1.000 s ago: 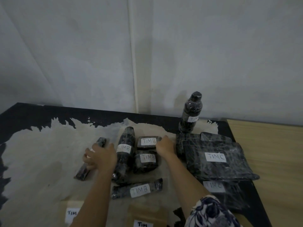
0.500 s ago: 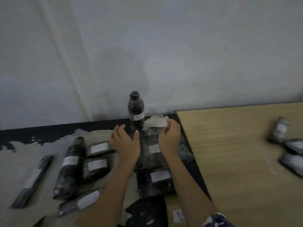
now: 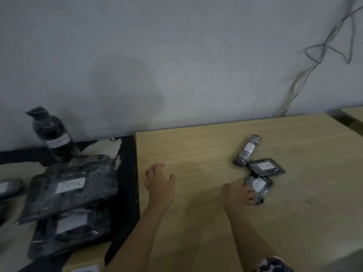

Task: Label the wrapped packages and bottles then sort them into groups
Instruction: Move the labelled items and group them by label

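My right hand [image 3: 238, 193] grips a small black wrapped package [image 3: 260, 186] with a white label, lying on the wooden table [image 3: 196, 154]. Just beyond it lie another small labelled package [image 3: 265, 166] and a small wrapped bottle [image 3: 247, 150] on its side. My left hand [image 3: 160, 182] hovers open over the wood near the table's left edge, holding nothing. On the left, two large flat black packages [image 3: 70, 187] [image 3: 70, 230] with white labels are stacked, and a tall wrapped bottle [image 3: 52, 134] stands behind them.
A black strip [image 3: 127, 173] separates the wooden table from the paper-covered surface on the left. Another wrapped item [image 3: 8, 188] shows at the far left edge. Loose cables [image 3: 314, 55] hang on the grey wall at the upper right.
The view has swung right. Both hands left the stacked large packages; my right hand now grips a small package on the wooden table, and my left hand hovers over the wood.
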Action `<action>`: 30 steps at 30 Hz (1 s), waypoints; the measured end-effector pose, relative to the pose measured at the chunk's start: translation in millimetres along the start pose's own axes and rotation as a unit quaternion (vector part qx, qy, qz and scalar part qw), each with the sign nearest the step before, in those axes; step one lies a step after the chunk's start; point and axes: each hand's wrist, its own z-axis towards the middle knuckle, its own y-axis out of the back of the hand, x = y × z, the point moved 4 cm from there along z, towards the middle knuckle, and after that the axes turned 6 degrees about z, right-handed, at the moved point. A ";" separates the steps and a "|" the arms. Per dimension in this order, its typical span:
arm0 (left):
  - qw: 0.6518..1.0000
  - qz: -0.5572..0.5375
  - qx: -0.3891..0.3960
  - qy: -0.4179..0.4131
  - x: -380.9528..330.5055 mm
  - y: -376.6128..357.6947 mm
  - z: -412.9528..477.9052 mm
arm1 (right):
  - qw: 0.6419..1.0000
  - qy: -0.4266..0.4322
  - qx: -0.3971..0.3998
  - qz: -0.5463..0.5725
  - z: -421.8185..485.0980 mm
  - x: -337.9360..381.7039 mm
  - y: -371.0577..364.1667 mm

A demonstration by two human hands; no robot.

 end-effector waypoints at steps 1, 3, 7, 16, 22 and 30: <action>1.000 0.008 0.009 0.006 -6.9 -13.7 -4.6 | 1.000 -0.023 0.019 -0.006 11.5 -10.1 3.6; 0.999 0.019 0.028 0.025 -20.4 -42.0 -16.9 | 0.998 -0.035 0.056 -0.014 29.6 -27.9 6.9; 0.996 0.037 0.071 0.032 -38.4 -82.4 -32.1 | 0.994 0.049 0.068 -0.073 24.9 -34.3 -1.0; 0.990 0.073 0.117 -0.012 -76.8 -144.6 -37.2 | 0.972 0.217 0.051 0.069 39.0 -26.3 11.8; 0.971 0.082 0.224 -0.026 -115.0 -189.6 -43.2 | 0.981 0.033 -0.048 0.187 133.6 -53.8 50.4; 0.973 0.087 0.190 0.098 -115.4 -214.4 -53.7 | 0.986 -0.034 0.057 0.155 186.6 -64.8 45.4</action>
